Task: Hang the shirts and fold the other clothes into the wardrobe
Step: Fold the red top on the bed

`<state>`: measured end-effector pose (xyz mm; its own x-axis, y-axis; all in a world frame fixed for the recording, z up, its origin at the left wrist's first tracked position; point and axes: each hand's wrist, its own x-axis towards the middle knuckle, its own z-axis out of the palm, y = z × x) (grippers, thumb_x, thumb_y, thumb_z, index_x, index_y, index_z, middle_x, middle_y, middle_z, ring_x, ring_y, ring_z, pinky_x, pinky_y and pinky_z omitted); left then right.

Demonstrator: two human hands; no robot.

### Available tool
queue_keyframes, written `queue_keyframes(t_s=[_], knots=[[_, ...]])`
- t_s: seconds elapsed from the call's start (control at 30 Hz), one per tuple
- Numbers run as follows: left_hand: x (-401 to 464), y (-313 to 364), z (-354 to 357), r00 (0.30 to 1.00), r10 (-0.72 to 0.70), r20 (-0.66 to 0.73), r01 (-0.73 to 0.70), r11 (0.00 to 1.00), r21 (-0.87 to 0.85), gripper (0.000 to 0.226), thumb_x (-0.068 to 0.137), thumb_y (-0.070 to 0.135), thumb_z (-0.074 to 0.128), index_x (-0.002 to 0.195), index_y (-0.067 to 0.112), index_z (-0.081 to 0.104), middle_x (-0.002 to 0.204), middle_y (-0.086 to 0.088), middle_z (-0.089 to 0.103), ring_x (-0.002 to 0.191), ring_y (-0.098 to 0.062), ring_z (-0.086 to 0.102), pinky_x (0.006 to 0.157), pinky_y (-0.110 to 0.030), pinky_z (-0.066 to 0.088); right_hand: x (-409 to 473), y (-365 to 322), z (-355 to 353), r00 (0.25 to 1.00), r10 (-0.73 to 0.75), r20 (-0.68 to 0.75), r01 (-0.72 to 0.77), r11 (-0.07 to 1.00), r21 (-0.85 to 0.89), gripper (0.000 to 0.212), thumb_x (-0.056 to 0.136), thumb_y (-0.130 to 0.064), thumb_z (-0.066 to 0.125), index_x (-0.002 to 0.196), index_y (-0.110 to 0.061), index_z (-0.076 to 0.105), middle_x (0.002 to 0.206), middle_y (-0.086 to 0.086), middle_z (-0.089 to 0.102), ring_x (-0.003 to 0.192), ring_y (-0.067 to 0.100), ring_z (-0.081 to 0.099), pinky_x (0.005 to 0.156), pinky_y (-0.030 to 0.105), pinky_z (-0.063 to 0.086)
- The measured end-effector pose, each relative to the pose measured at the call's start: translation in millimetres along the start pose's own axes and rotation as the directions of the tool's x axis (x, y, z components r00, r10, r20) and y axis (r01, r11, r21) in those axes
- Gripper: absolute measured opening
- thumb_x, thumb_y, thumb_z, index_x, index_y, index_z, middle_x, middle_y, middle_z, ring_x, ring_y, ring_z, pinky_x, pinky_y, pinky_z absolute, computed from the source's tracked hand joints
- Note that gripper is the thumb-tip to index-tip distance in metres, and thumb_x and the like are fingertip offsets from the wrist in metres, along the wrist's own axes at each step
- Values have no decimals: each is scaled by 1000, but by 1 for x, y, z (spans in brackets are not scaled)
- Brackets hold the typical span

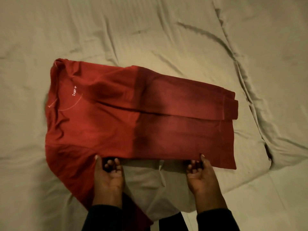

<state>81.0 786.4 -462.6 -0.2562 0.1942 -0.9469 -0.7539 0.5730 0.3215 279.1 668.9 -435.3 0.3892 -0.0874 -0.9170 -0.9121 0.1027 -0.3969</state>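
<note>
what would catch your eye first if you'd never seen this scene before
The red garment dominates, spread across the middle of the wrinkled beige bedcover, one sleeve already folded over its body and another trailing toward the lower left. At its near edge, both hands, the left hand and right hand, pinch the fabric with palms up. Small white lettering sits near the collar at the left.

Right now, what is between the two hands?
In the head view, the near edge of the red top runs between the left hand and the right hand; below it lies bare beige bedding.
</note>
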Motion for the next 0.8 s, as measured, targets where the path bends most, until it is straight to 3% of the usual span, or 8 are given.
queue_keyframes(t_s=[0.17, 0.23, 0.33, 0.4, 0.5, 0.57, 0.7, 0.8], knots=[[-7, 0, -5, 955, 274, 117, -291, 942, 169, 28, 97, 34, 60, 72, 25, 50, 59, 12, 53, 48, 0, 53, 56, -17, 51, -2, -7, -10, 988, -140, 70, 145, 987, -74, 19, 95, -16, 60, 112, -24, 58, 69, -4, 58, 54, 7, 55, 61, 26, 43], [-14, 2, 2, 872, 459, 169, -484, 858, 171, 24, 97, 36, 60, 77, 23, 58, 61, 15, 62, 57, -1, 60, 59, -20, 53, -6, -11, -8, 975, -202, 97, 209, 975, -73, 10, 95, -17, 59, 100, -26, 56, 66, -5, 56, 50, 5, 54, 58, 24, 41], [-29, 8, 25, 679, 692, 246, -733, 658, 171, 28, 96, 42, 61, 107, 18, 70, 103, 8, 74, 91, -9, 71, 80, -24, 58, -10, -22, 7, 952, -264, 156, 270, 963, -20, 13, 95, -18, 59, 90, -29, 53, 61, -8, 56, 50, 5, 52, 49, 19, 41], [-40, 12, 48, 577, 767, 281, -817, 537, 210, 31, 95, 49, 61, 99, 20, 72, 99, 8, 73, 87, -9, 68, 82, -28, 57, -11, -33, 24, 932, -302, 199, 303, 953, 29, 16, 95, -17, 58, 88, -29, 52, 60, -8, 54, 50, 6, 51, 46, 17, 40], [-59, 15, 93, 504, 757, 416, -863, 419, 282, 43, 97, 52, 55, 70, 20, 61, 68, 9, 59, 57, 3, 50, 60, -21, 44, -9, -56, 58, 898, -378, 227, 380, 924, 36, 13, 96, -17, 58, 88, -27, 56, 63, -7, 55, 51, 6, 53, 48, 18, 43], [-53, 17, 130, 465, 677, 571, -875, 252, 413, 40, 101, 47, 52, 79, 15, 62, 73, 1, 60, 55, 6, 49, 58, -17, 38, -3, -72, 85, 872, -418, 256, 434, 901, -6, 6, 98, -22, 58, 92, -25, 59, 67, -5, 61, 55, 7, 57, 51, 18, 46], [-14, -4, 181, 531, 461, 711, -802, 2, 598, 54, 97, 33, 60, 139, 1, 46, 137, -16, 56, 126, -27, 54, 107, -31, 38, 25, -84, 127, 795, -521, 310, 603, 734, -312, 12, 100, -20, 54, 106, -12, 60, 82, -1, 66, 63, 6, 61, 59, 21, 47], [-22, -50, 173, 434, 626, 648, -703, -214, 678, 61, 96, 33, 57, 143, -1, 38, 147, -24, 42, 134, -40, 40, 112, -42, 26, 38, -71, 130, 625, -682, 379, 765, 438, -472, 13, 96, -9, 52, 99, -17, 61, 87, -1, 66, 72, 10, 64, 74, 32, 51]])
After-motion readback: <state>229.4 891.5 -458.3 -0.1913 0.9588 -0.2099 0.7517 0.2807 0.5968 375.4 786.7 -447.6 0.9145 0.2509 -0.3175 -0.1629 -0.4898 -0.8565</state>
